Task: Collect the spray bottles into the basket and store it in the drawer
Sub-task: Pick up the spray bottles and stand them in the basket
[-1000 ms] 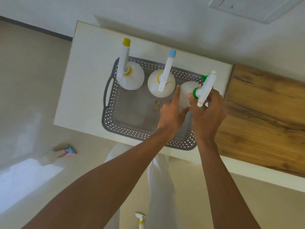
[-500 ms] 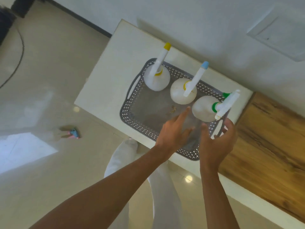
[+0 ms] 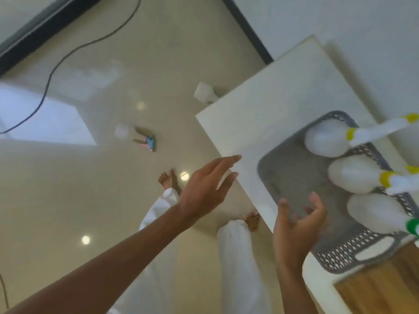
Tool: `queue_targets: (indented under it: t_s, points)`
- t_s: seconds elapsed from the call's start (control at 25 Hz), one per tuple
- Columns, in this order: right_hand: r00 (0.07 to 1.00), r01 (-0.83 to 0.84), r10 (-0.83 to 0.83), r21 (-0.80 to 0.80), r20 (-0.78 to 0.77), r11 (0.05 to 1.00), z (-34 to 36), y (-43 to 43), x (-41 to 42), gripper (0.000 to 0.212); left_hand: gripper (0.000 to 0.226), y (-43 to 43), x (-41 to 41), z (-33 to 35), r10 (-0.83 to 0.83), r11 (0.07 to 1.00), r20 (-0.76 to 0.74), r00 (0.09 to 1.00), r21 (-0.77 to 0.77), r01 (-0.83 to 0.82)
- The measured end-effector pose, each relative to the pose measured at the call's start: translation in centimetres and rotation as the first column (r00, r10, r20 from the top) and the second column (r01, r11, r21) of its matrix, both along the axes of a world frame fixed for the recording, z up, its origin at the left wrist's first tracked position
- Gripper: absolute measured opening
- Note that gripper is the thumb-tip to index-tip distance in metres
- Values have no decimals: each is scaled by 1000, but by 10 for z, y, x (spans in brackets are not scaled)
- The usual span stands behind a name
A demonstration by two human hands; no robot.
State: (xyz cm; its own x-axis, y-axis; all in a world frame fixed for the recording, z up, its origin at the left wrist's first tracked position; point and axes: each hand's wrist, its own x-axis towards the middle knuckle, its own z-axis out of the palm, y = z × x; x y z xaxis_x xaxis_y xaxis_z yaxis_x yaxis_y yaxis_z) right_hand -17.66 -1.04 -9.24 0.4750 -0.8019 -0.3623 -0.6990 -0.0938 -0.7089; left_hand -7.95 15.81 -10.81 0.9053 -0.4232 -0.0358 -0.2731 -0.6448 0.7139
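Spray bottles' [image 3: 358, 180] nozzles run off the right edge.

Single head view — steep downward, tilted, close over table [image 3: 267, 114] edge, floor [image 3: 136, 64].

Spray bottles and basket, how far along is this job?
Done: three spray bottles stand in the grey basket on the white table. In hand: nothing; left hand and right hand are open and empty. Left: another bottle lies on the floor, then storing the basket; no drawer shows.
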Motion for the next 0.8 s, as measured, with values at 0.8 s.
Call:
queue_targets:
  t_s: [0.8]
  points:
    - [678,-677,684,134,-269,724,-81,201,349,72,54,197,277,-69,-119,859,-244,963,462,223]
